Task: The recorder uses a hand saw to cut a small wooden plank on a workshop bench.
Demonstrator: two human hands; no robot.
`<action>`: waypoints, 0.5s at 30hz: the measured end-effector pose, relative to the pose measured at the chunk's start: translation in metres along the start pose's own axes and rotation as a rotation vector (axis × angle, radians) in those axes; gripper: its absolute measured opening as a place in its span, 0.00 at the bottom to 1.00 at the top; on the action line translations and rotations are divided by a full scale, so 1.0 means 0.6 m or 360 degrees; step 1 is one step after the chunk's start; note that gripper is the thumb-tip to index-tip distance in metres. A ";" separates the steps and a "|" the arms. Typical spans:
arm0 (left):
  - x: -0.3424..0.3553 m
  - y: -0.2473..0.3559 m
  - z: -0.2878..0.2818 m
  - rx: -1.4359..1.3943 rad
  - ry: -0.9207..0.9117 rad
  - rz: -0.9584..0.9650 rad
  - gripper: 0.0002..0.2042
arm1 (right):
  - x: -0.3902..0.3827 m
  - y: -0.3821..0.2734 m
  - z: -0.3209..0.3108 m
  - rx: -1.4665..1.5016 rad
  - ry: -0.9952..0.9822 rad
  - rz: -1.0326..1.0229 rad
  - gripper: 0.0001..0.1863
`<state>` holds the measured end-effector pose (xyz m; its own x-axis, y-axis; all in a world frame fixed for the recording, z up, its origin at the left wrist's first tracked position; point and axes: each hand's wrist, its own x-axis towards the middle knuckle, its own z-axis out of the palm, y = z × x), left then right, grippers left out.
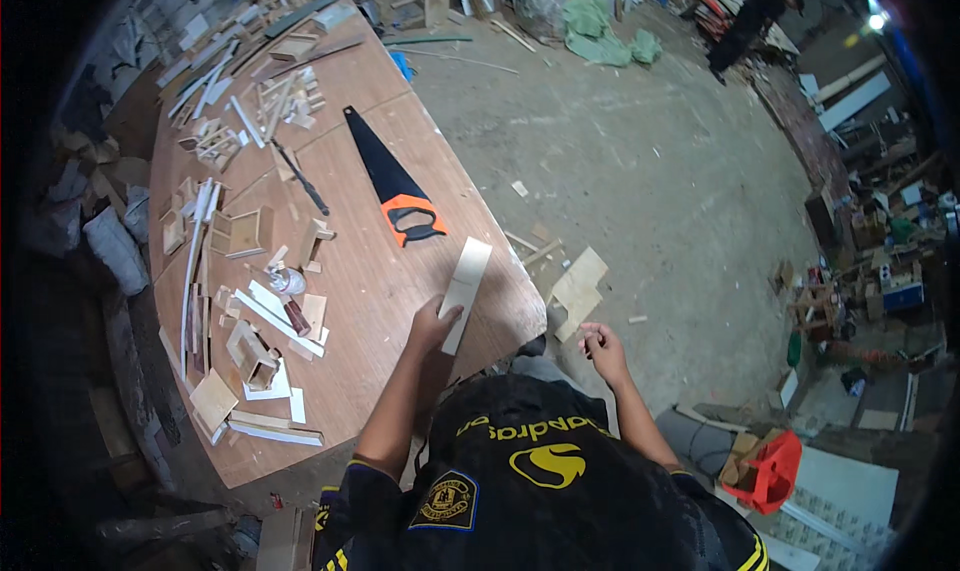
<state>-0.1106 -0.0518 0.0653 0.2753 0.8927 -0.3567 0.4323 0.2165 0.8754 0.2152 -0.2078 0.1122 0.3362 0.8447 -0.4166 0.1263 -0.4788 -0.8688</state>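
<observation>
A pale, flat strip of wood [469, 283] lies at a slant near the right edge of the wooden table [365, 301]. My left hand [431, 327] grips its near end along the left side. Out past the table's corner is my right hand [601, 345], its fingers curled together over the floor. Whatever those fingers hold, if anything, is too small to make out. A hand saw [386, 178] with a black blade and an orange and black handle rests just beyond the strip, its handle toward me.
Wood offcuts [262, 316], small wooden frames [250, 233] and a clear bottle [287, 280] crowd the table's left side. A broken board [580, 289] lies on the floor by the table corner. A red bag [765, 473] sits at lower right. Another person [752, 29] bends over far right.
</observation>
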 end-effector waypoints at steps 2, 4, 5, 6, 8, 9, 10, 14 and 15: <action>0.029 -0.020 0.008 -0.0112 -0.0015 0.0101 0.19 | 0.008 0.073 -0.021 -0.0031 0.0063 -0.0044 0.12; 0.063 0.006 0.017 0.0268 -0.0052 0.0336 0.21 | 0.007 0.166 -0.061 -0.0219 0.0280 0.0210 0.11; 0.077 0.016 0.025 0.0378 -0.0106 0.0334 0.23 | -0.004 0.220 -0.088 -0.0282 0.0314 0.0334 0.11; 0.089 0.017 0.039 0.0370 -0.0151 0.0366 0.23 | -0.023 0.274 -0.118 -0.0339 0.0351 0.0454 0.12; 0.120 0.007 0.065 0.0415 -0.0129 0.0477 0.23 | -0.079 0.371 -0.169 -0.0523 0.0411 0.0622 0.13; 0.126 -0.008 0.067 0.0464 -0.0092 0.0510 0.22 | -0.110 0.389 -0.178 -0.0398 0.0405 0.0799 0.13; 0.135 -0.017 0.068 0.0639 -0.0134 0.0443 0.22 | -0.141 0.399 -0.187 -0.0263 0.0405 0.0973 0.13; 0.155 -0.017 0.068 0.0942 -0.0234 0.0357 0.22 | -0.231 0.406 -0.218 -0.0087 0.0577 0.1314 0.13; 0.158 -0.007 0.072 0.1032 -0.0236 0.0331 0.22 | -0.241 0.403 -0.219 -0.0055 0.0614 0.1311 0.13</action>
<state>-0.0495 0.0147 0.0136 0.5025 0.8167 -0.2838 0.7707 -0.2744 0.5751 0.3197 -0.4768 -0.0024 0.6204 0.0961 -0.7784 -0.2666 -0.9075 -0.3245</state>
